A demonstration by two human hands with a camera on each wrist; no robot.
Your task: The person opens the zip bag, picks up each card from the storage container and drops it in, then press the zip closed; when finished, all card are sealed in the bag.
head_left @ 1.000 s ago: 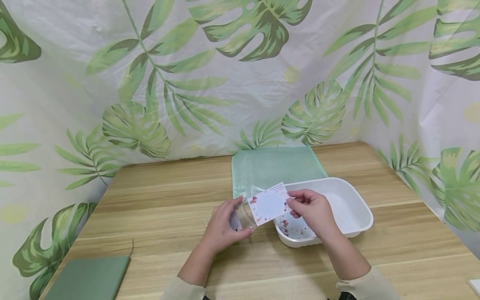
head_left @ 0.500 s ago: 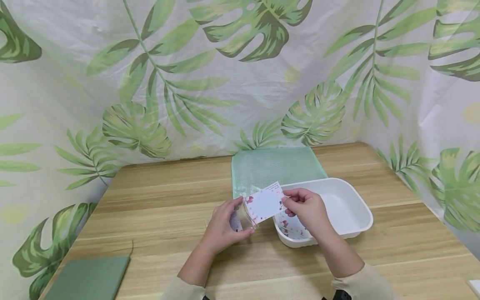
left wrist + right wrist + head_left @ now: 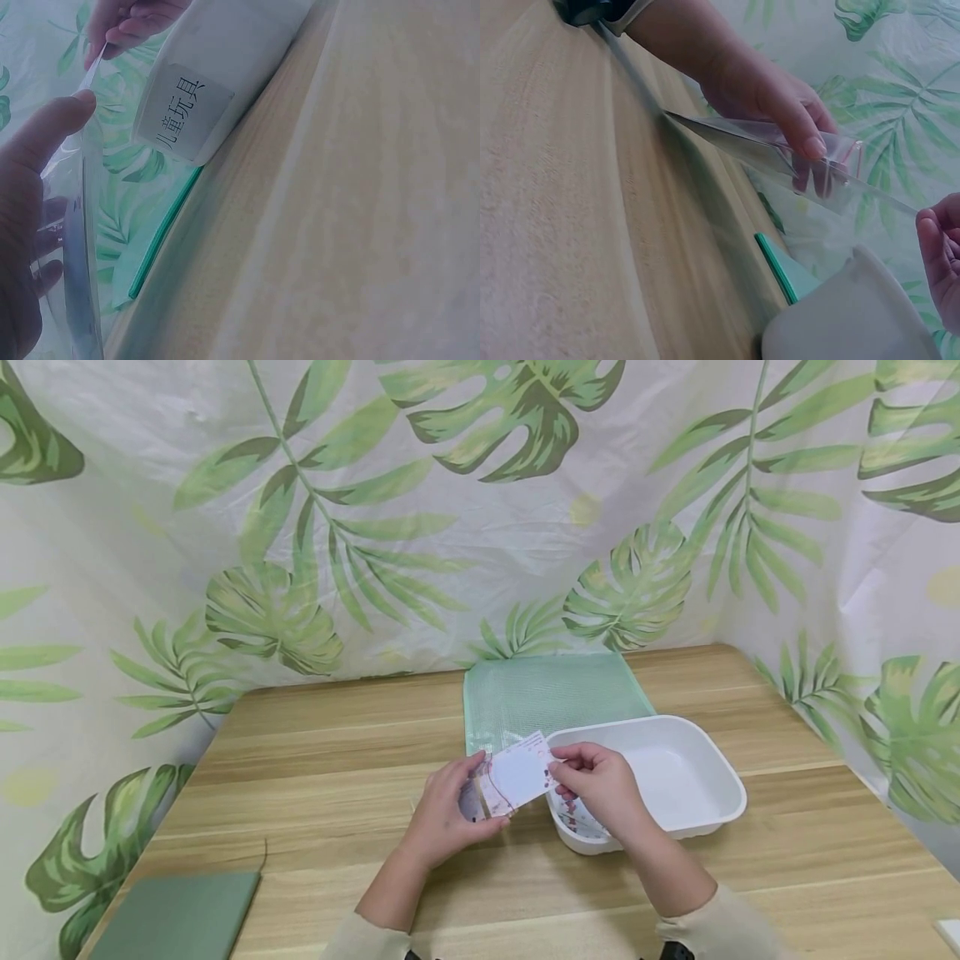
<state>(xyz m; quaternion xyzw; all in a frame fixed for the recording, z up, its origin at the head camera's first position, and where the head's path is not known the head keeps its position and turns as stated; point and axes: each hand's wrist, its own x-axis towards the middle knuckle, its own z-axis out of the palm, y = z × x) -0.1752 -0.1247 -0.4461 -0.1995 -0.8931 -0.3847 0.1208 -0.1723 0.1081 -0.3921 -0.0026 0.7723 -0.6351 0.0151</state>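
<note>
The person's right hand (image 3: 600, 781) is pinching a printed white card (image 3: 519, 777) by its right end between thumb and fingers, and the left hand (image 3: 447, 814) is holding a clear plastic bag (image 3: 765, 150), its grip closing on the bag between the thumb and the fingers. Compared with a second ago, the card is sitting farther left and is reaching deeper past the red-lined mouth of the bag; the right hand is following it leftward, while the left hand is keeping its place. Both are working over the middle of the tabletop (image 3: 322, 743), well in from its left and right edges. Just to the right, a white tub (image 3: 686, 777) is standing where it was, holding more printed paper (image 3: 581, 822) at its near left corner and carrying a label (image 3: 191, 109) on its outer wall. Behind it, a green mesh pouch (image 3: 555, 693) is lying unmoved by the tabletop's far edge, and a green notebook (image 3: 180, 914) is resting along the left edge, toward the near corner.
</note>
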